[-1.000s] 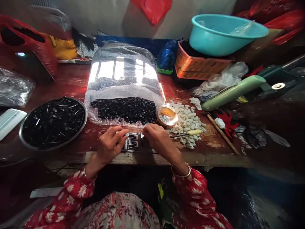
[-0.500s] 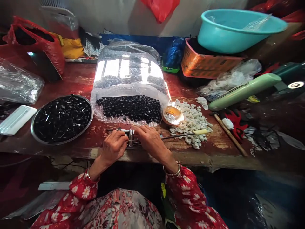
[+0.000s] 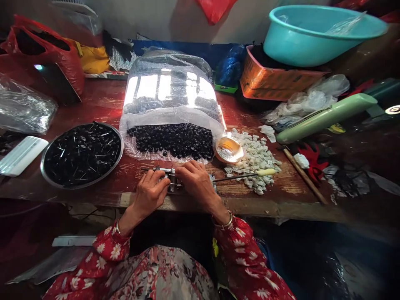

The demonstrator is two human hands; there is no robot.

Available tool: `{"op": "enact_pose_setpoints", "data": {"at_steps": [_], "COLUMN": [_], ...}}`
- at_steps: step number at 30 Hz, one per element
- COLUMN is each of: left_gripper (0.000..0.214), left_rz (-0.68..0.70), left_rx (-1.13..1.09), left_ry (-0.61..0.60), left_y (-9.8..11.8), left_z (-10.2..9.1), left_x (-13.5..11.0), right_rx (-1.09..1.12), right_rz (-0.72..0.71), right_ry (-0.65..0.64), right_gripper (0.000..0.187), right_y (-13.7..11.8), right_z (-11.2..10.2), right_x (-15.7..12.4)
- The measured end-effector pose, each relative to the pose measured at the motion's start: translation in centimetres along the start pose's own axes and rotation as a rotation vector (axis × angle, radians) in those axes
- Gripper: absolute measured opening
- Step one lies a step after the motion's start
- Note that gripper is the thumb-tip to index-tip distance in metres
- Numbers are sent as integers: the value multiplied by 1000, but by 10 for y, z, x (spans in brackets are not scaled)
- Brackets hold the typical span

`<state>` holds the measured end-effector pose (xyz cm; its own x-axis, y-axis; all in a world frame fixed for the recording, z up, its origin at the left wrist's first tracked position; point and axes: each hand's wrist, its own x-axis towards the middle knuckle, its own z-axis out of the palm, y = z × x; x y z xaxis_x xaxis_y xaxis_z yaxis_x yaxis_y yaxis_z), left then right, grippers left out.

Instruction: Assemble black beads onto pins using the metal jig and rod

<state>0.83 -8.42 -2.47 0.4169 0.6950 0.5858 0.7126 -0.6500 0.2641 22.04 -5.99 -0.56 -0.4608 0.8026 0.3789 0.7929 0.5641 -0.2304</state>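
A small metal fixture (image 3: 172, 177) with a rod and a pale ruled strip lies near the table's front edge, between my hands. My left hand (image 3: 151, 189) is at its left end, thumb and fingertips pinched together; whatever is in the pinch is too small to make out. Over the right part of the fixture, my right hand (image 3: 196, 183) is closed with curled fingers, covering that side. Just behind them, black round button-like pieces (image 3: 171, 139) spill from the mouth of a clear plastic sack (image 3: 168, 112).
To the left is a round metal tray (image 3: 120, 160) of black pieces with thin pins. To the right, an orange-tan cup (image 3: 229, 150) stands by a pile of small whitish packets (image 3: 256, 154), crossed by a pale-handled rod (image 3: 265, 171). Further right lies a wooden-handled hammer (image 3: 304, 175).
My left fingertips have shifted slightly at the fixture, and the thin pin seen by them earlier shows less clearly. My right hand stays nearly in place. The view has shifted slightly.
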Motion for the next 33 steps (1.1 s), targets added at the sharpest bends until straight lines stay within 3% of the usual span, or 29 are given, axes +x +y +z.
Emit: {"op": "enact_pose_setpoints", "data": {"at_steps": [4, 7, 10, 12, 17, 23, 26, 30, 33], "left_gripper": [9, 8, 7, 8, 11, 34, 52, 65, 67], "left_rz": [-20, -39, -56, -71, -97, -93, -61, -29, -11], "left_rx": [-43, -96, -137, -152, -171, -104, -38, 1, 31], "left_ry": [12, 16, 39, 50, 30, -100, -173, -209, -233], "left_y": [-2, -6, -11, -14, -21, -28, -34, -40, -41], "left_z": [0, -1, -3, -5, -12, -16, -15, -11, -8], "left_x": [-2, -3, -3, -2, 4, 4, 1, -5, -6], "right_rx": [-4, -128, -395, -498, -455, 47, 399, 822, 946], "right_rz": [131, 268, 383, 378, 323, 390, 506, 801, 913], "right_ry": [154, 212, 170, 96, 5, -168, -411, -720, -682], "right_gripper": [20, 23, 29, 32, 35, 42, 49, 69, 71], "right_y": [25, 55, 81, 90, 78, 45, 42, 45, 38], "right_z": [-15, -28, -40, -47, -59, -80, -95, -102, -97], "right_x": [-18, -42, -72, -92, -135, -179, -192, -195, -194]}}
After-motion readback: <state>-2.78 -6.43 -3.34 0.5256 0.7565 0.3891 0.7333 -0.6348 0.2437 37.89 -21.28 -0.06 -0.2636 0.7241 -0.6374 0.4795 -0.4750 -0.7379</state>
